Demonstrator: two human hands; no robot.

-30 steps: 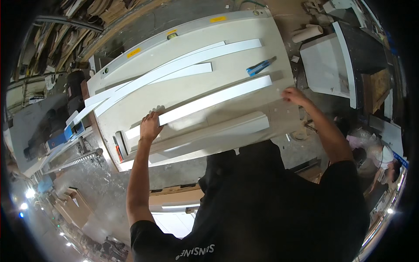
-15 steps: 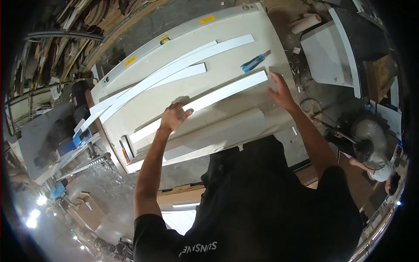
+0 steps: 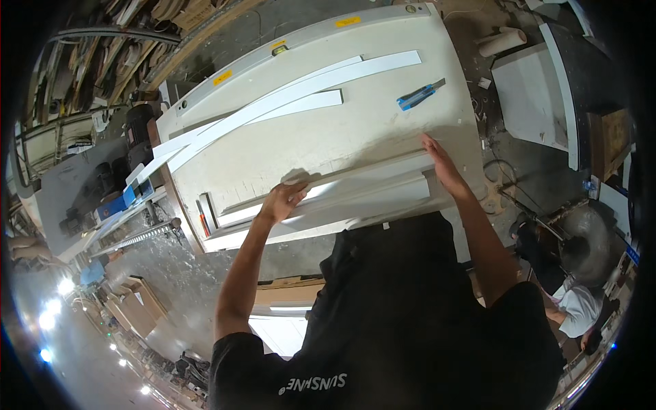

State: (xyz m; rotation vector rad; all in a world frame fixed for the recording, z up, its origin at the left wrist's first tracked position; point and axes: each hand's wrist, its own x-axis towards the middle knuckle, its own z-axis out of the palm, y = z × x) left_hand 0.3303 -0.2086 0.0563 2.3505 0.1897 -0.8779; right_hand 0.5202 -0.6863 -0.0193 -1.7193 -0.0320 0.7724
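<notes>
Floor, far left: cardboard boxes [image 3: 133, 304], stacked loosely, well apart from my bench.

Bench edge, left: small blue items [image 3: 113, 205] on a side shelf; beside them a dark motor [image 3: 140, 123].

Table [image 3: 383, 123]: large, pale, tilted across the view. Upper part carries long white strips [image 3: 273, 102], overlapping, their left ends hanging past the table's left edge.

My left hand [image 3: 281, 201]: fingers curled over the upper edge of the board [image 3: 355, 188], clenched on it near its left half.

Board: long, white, lying along the table's near side, stood partly on edge so that its narrow face catches shadow. Below it, a second white panel [image 3: 307, 225] lies flat, touching the table's front rim.

Knife [image 3: 418, 96]: blue, on the table's upper right, apart from both my hands.

My right hand [image 3: 437, 160]: flat, fingers stretched out, pressed against the board's right end; not closed around it.

Right of the table: a white cabinet piece [image 3: 529, 102] and a cardboard tube [image 3: 502, 42] on the floor. Lower right, another person [image 3: 577, 301] crouches, well apart.
</notes>
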